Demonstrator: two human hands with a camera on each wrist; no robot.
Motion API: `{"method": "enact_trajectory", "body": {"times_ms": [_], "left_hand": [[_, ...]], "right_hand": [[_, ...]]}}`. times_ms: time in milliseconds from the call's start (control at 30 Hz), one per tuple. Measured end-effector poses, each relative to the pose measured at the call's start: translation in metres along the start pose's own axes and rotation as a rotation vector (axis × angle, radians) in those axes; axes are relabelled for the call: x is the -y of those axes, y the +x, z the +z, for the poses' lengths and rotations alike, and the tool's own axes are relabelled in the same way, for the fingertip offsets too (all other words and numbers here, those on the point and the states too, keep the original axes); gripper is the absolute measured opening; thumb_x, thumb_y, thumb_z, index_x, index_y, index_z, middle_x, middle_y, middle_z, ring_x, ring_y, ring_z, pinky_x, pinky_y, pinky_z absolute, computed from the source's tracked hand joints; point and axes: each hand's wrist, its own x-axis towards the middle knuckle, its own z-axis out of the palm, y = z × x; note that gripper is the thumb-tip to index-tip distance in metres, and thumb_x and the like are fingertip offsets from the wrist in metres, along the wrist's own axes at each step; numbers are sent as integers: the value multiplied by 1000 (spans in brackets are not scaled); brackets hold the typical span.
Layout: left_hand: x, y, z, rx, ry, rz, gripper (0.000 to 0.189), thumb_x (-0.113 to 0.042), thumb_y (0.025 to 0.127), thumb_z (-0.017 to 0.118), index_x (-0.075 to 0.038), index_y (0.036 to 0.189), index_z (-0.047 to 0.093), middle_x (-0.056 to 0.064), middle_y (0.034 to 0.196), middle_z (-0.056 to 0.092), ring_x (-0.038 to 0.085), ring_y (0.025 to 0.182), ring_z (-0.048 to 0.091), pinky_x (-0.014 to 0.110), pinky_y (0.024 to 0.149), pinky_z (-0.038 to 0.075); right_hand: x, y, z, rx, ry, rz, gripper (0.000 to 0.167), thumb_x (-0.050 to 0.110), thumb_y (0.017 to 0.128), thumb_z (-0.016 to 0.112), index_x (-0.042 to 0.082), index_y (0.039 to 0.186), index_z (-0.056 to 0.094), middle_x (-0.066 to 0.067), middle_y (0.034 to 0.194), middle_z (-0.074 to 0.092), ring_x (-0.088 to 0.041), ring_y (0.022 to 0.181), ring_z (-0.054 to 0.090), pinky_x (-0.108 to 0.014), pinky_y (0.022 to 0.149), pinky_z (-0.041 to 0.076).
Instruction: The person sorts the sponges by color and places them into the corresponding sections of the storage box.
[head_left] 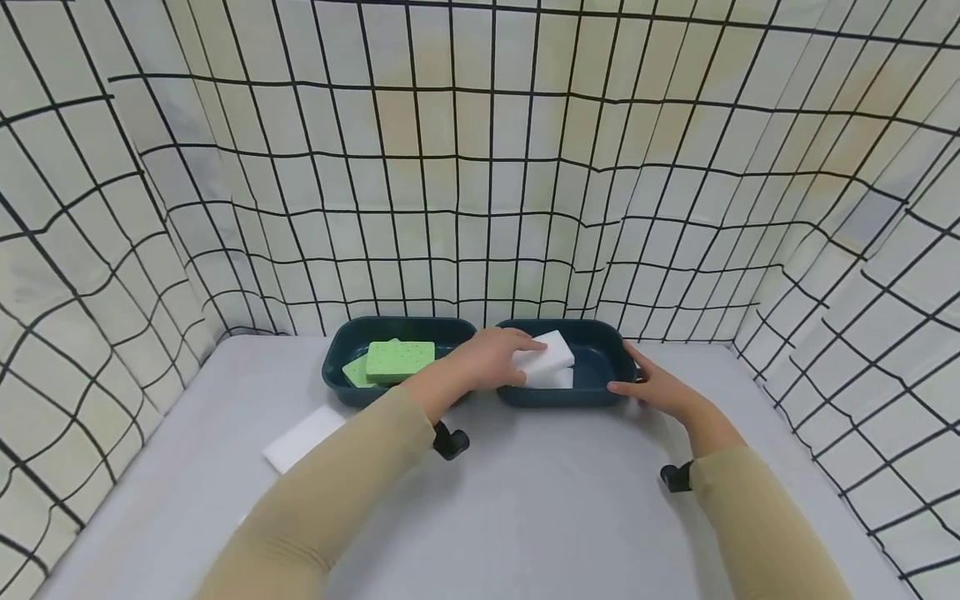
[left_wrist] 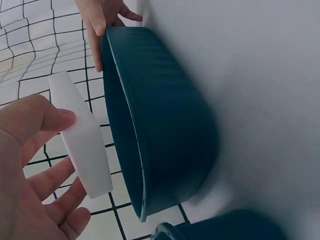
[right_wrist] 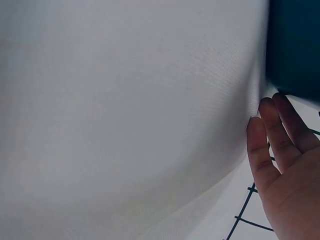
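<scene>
White block [left_wrist: 87, 142], teal tray [left_wrist: 165, 120], green sponge [head_left: 401, 361], seemingly speckled

A pale table [head_left: 540, 517] carries two teal bins [head_left: 596, 358] and a white slab [head_left: 303, 439].

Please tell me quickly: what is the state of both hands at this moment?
Left hand: holding a white sponge between thumb and fingers.
Right hand: open, touching the end of the right dark teal tray.

Smooth plastic-looking bins [head_left: 558, 399], matt foam-like white block [head_left: 553, 352], pitted green sponges [head_left: 402, 361]
</scene>
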Motion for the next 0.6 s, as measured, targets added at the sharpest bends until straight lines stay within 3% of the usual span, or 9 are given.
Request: {"method": "enact_trajectory", "body": {"times_ms": [300,600], "left_hand": [[-21,48,7,84,49,-48,56,-25,92,68,-40,143,53,-6,148,49,27,122,47,44,98,43],[-43,79,23,146,105,-63,50,-22,94,67,-34,141,57,-4,148,50,29,129,45,47,107,37]], "right_hand": [[-2,1,-4,-3,10,19,102,53,91,66,31,160,-5,-31,157,20,-46,134,41,-65,109,32],[-4,3,-3,-3,42,25,103,57,88,68,35,160,-2,-26,159,21,-41,131,43,-60,107,37]]}}
